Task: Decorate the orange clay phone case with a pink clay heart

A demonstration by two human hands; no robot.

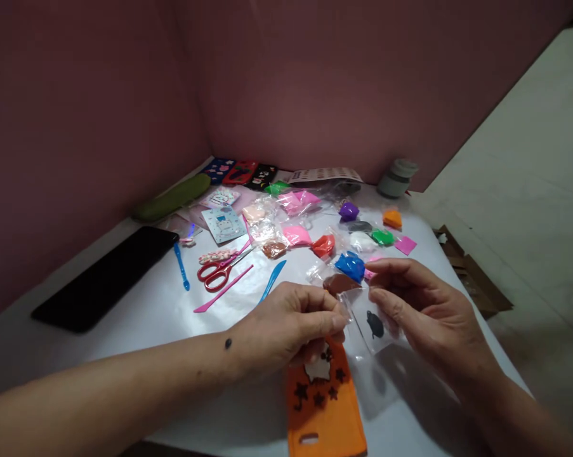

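Note:
A small clear plastic bag (362, 312) with a dark lump inside is held up between my two hands. My left hand (300, 324) pinches its left edge with thumb and forefinger. My right hand (429, 317) has its thumb and fingers closed on the right side of the bag. Below my left hand lies an orange phone case (327, 412) decorated with a white figure and dark stars, its top partly covered by that hand. Just behind the bag are a blue clay packet (349, 266) and a brown one (339, 283).
Red scissors (214, 274), a pink tool (223, 289) and a blue tool (273, 279) lie left of centre. A black phone-like slab (108, 276) is at the left. Several coloured clay packets and a grey jar (396, 180) stand farther back, near pink walls.

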